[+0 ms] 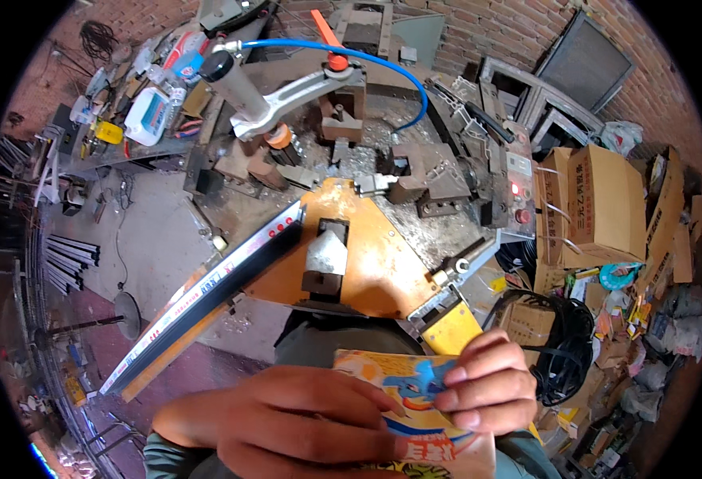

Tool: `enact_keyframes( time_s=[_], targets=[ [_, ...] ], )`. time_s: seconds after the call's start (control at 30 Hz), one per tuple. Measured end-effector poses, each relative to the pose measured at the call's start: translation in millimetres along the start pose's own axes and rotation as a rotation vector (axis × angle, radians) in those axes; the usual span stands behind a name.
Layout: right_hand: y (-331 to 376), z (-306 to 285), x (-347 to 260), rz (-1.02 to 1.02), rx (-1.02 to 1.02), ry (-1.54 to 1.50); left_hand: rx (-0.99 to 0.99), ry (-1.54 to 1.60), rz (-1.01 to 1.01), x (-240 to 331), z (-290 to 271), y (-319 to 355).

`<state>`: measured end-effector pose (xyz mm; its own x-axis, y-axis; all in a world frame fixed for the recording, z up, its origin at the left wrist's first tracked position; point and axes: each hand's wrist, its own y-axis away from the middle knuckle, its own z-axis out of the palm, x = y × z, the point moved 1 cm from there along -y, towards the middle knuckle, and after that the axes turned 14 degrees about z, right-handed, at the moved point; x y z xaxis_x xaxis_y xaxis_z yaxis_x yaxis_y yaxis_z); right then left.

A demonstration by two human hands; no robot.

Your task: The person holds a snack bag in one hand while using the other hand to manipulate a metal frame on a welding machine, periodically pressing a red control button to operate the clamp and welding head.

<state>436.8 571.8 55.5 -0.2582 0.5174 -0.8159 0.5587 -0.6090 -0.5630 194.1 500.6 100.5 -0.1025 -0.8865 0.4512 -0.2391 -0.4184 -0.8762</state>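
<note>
Low at the front, over my lap, is a printed packet (427,419), mostly yellow and cream with a blue cartoon figure. My right hand (491,383) grips its upper right edge, fingers curled over the front. Across its left side lies my left hand (311,423), slightly blurred, with its fingers closed over the packet; its thumb is hidden. Just beyond stands an orange metal plate (375,255) with a metal block on it. A long dark profile with a white printed film strip (207,295) rests along the plate's left side.
Behind the plate stands a machine with a clamp arm (303,104), an orange lever (327,38) and a blue hose (367,53). Bottles and tools crowd a bench (155,144) at left. Cardboard boxes (606,199), black cable (563,351) and scrap pile up at right.
</note>
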Motion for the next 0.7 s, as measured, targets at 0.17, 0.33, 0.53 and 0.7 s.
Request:
enact_keyframes(
  time_s=[0.17, 0.33, 0.53, 0.7],
  targets=[
    [-6, 3, -9, 0.038, 0.009, 0.057, 0.231, 0.059, -0.031, -3, 11, -7],
    [1, 2, -10, 0.007, 0.05, 0.097, 0.23, 0.053, 0.056, -5, 12, -9],
    [0, 3, -19, 0.095, 0.033, 0.11, 0.242, -0.009, 0.07, -6, 16, -13],
    [5, 10, -8, -0.025, 0.113, 0.1, 0.221, -0.052, 0.066, -2, 15, -9]
  ],
)
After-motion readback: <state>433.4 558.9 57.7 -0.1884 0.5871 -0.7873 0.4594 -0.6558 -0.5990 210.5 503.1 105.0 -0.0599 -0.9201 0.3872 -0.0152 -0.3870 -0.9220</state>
